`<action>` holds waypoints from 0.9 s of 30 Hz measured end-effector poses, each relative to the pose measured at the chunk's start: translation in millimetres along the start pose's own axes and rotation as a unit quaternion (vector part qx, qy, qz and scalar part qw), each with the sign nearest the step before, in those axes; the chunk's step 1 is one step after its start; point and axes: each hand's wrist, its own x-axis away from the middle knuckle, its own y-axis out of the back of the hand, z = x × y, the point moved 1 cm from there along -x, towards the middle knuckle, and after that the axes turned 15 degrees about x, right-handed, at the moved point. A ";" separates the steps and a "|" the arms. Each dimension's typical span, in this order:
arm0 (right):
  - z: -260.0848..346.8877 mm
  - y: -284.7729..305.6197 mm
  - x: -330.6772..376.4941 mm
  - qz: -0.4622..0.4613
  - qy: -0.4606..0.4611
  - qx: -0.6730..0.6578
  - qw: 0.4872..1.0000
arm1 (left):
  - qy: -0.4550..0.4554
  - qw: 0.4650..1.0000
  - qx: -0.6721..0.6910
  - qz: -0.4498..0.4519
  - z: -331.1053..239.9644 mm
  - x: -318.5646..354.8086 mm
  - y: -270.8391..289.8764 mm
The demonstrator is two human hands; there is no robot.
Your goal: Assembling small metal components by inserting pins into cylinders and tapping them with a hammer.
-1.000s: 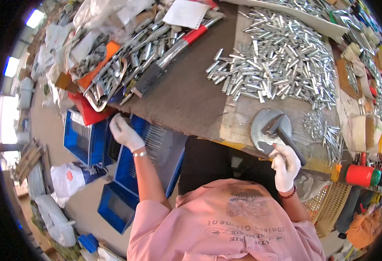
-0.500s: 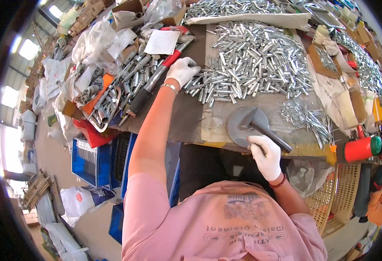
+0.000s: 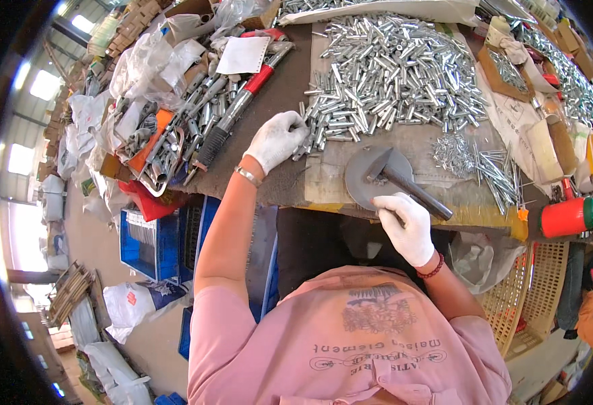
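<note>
My left hand (image 3: 277, 142), in a white glove, is at the left edge of a wide heap of silvery metal sleeves (image 3: 394, 74). Its fingers are curled closed, and whatever they hold is hidden. In front of the heap lies a round grey metal disc (image 3: 358, 177), with a hammer (image 3: 415, 192) resting across it, its handle toward me. My right hand (image 3: 406, 228), gloved with bare fingertips, hovers by the disc's near edge, close to the hammer handle. Its thumb and fingers are drawn together; anything between them is too small to make out.
Thin nails or pins (image 3: 496, 179) lie in a small heap right of the disc. Tools and plastic bags (image 3: 151, 74) crowd the table's left side. A red can with a green end (image 3: 570, 217) lies at the right edge. Below left stands a blue crate (image 3: 138, 253).
My left hand has come nearer to me along the heap's left edge, still closed. My right hand has shifted slightly left and up by the disc. The whole view has turned a little.
</note>
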 end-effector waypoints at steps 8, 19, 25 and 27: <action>4.4 -3.1 1.6 0.003 0.004 -0.003 1.000 | -0.063 0.992 -0.103 -0.039 73.2 15.9 35.9; -3.1 5.2 3.6 -0.009 0.000 0.028 1.000 | -0.154 0.976 -0.150 -0.028 -4.2 50.7 6.5; -1.3 8.1 3.9 0.018 0.040 -0.014 0.999 | -0.102 0.991 -0.059 0.067 -56.8 86.2 -20.8; 9.0 28.8 8.2 0.038 -0.003 0.003 0.999 | -0.103 0.990 -0.049 0.080 -52.8 89.6 -19.3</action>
